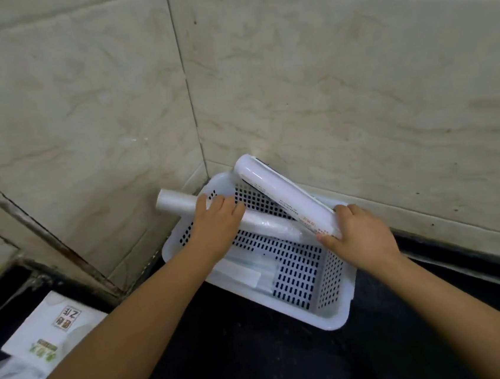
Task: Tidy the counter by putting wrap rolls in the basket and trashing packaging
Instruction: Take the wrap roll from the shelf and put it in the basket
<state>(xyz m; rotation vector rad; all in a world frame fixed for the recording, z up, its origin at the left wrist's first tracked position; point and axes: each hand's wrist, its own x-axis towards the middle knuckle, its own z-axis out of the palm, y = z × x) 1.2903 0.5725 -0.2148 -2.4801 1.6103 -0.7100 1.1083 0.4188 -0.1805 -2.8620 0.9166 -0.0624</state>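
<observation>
A white perforated plastic basket (332, 310) stands on the dark counter in the tiled corner. My left hand (215, 223) grips a thin roll of clear wrap (176, 201) that lies slanted across the basket, its left end sticking out over the rim. My right hand (358, 233) holds the lower end of a thicker white wrap roll with printed text (280, 192), which leans from the basket's right side up against the wall. A flat white packet (245, 273) lies on the basket floor.
A white box with green print (50, 330) sits on the counter at the lower left, with crumpled clear plastic packaging (6, 378) beside it. Tiled walls close in behind and to the left. Dark counter (260, 358) extends in front of the basket.
</observation>
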